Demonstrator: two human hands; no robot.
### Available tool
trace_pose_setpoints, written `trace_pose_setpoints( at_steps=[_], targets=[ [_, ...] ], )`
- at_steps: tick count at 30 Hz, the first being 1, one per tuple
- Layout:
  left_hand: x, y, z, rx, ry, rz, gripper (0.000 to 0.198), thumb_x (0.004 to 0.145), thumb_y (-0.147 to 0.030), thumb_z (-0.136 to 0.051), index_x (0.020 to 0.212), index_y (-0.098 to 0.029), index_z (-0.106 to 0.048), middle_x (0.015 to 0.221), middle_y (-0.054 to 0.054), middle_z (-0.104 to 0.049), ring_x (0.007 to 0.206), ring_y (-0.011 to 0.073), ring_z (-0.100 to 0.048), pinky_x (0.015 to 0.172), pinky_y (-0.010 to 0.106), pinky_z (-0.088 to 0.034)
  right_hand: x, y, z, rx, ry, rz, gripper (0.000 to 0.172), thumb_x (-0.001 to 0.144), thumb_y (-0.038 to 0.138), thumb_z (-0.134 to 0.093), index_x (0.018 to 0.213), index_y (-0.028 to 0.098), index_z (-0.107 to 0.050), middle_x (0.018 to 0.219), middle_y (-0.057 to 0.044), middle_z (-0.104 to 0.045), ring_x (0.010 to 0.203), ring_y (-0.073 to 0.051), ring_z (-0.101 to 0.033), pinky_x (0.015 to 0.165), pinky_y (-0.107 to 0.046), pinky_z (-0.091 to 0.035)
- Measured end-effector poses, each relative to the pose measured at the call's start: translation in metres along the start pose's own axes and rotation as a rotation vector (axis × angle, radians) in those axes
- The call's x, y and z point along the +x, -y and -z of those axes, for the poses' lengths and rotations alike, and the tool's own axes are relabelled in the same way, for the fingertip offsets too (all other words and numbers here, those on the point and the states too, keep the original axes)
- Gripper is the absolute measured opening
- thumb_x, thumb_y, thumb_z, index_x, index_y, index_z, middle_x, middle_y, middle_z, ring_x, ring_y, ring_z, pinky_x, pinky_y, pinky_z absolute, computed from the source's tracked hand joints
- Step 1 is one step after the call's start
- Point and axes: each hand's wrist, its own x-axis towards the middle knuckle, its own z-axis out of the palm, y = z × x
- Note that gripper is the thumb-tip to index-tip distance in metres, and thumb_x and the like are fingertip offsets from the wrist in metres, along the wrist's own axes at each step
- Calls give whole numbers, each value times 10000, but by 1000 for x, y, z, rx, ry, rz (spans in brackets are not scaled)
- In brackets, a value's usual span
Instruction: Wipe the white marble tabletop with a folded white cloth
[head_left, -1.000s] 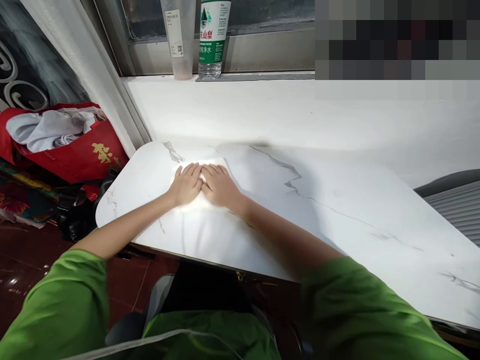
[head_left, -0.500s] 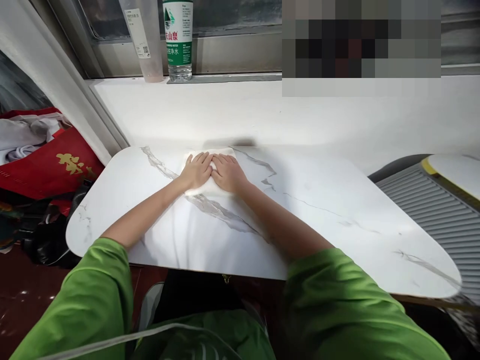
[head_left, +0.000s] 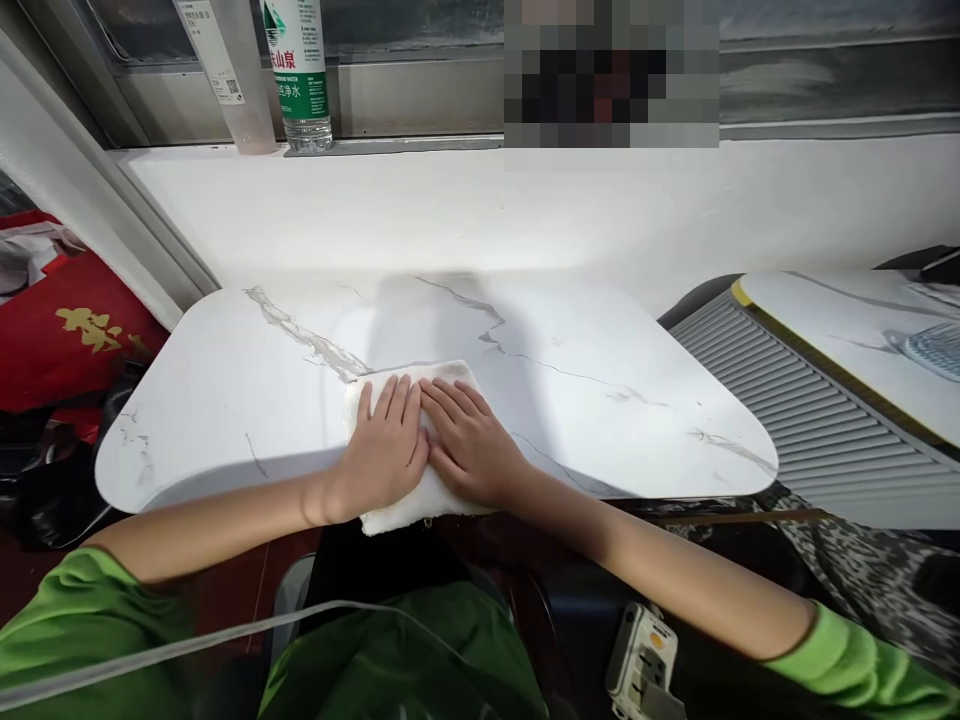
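White cloth [head_left: 416,505] lies spread near the middle of the worktop's [head_left: 600,420] front edge, its near border reaching past that edge. Work in hand, as I read it: pressing and sliding the cloth over the marbled surface.

To do it well: weight shared evenly between both palms, fingers flat, so no corner lifts or folds under. Near border wants watching; with part of the cloth beyond the edge, a further pull this way would probably cost contact and could bunch it. Best to move both hands together, at one pace. Bottle [head_left: 304,90] and translucent cup [head_left: 229,90] stand on the sill, well apart from the stroke.

Grip: nothing clasped. Left hand [head_left: 386,450] lies palm down on the cloth, fingers extended, small gaps between them. Right hand [head_left: 476,445] likewise flat, fingers closer together, angled inward. The hands meet around the thumbs, near the cloth's middle. Both open, pressing rather than pinching; how hard they bear down, cannot tell.
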Motion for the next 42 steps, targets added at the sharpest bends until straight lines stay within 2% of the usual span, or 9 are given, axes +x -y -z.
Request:
trace_pose_setpoints(
  at_steps=[5,15,20,24,27,30,37,40,42],
  targets=[
    [32,17,-3,-27,11,26,552,1006,-223,-259,1500,7,-350,1591,201,-334,1504,315,-255,1231,550,-159,29,-26,-5,10,46,-2,557,928,264,-349,1383,-14,-508,1460,-203,-520,1381,-324,-431,1185,-498,-296],
    [183,79,-15,-94,-52,93,502,988,-160,-286,1460,-46,-414,1550,169,-420,1456,255,-352,1220,475,-197,144,-129,-30,9,-23,-197,506,903,166,-334,1349,57,-548,1423,-177,-563,1321,-307,-479,1134,-475,-312],
    [214,94,-23,-135,-60,98,512,981,-158,-285,1475,-97,-407,1571,136,-401,1468,228,-334,1224,473,-184,162,-150,-37,7,-31,-259,524,904,169,-334,1375,50,-529,1438,-170,-553,1343,-305,-461,1148,-478,-290],
    [207,91,-24,-147,-47,92,525,977,-180,-302,1492,-137,-396,1593,116,-368,1480,224,-315,1225,487,-177,153,-144,-34,9,-29,-250,539,914,183,-325,1397,30,-509,1473,-175,-519,1371,-300,-439,1162,-475,-279],
    [186,73,-19,-133,-24,113,537,982,-189,-291,1506,-111,-376,1601,126,-348,1487,225,-303,1232,473,-170,133,-132,-27,-7,-3,-237,552,918,189,-322,1407,0,-495,1477,-187,-510,1376,-298,-436,1172,-465,-274],
    [153,44,-15,-116,-20,118,552,995,-208,-259,1519,-61,-346,1606,156,-324,1497,245,-283,1238,485,-159,97,-116,-16,-11,12,-170,549,944,229,-307,1418,20,-489,1486,-181,-502,1381,-298,-432,1169,-486,-288],
    [70,-30,-20,-119,1,18,599,981,-266,-273,1523,-14,-313,1610,194,-288,1515,300,-230,1232,560,-143,-12,-66,13,-14,-4,-57,560,961,295,-324,1458,75,-460,1490,-173,-501,1409,-302,-417,1160,-544,-330],
    [55,-47,-19,-110,11,-54,616,970,-274,-294,1512,18,-319,1602,212,-290,1514,313,-226,1228,575,-152,-38,-54,20,-27,-32,-72,565,949,281,-342,1471,95,-449,1490,-162,-504,1409,-294,-423,1161,-537,-339],
    [56,-50,-17,-112,28,-79,620,965,-265,-301,1510,30,-319,1600,215,-291,1514,314,-225,1229,576,-151,-43,-54,20,-32,-46,-89,559,942,277,-348,1454,89,-470,1477,-161,-519,1398,-293,-437,1160,-526,-344]
  ],
)
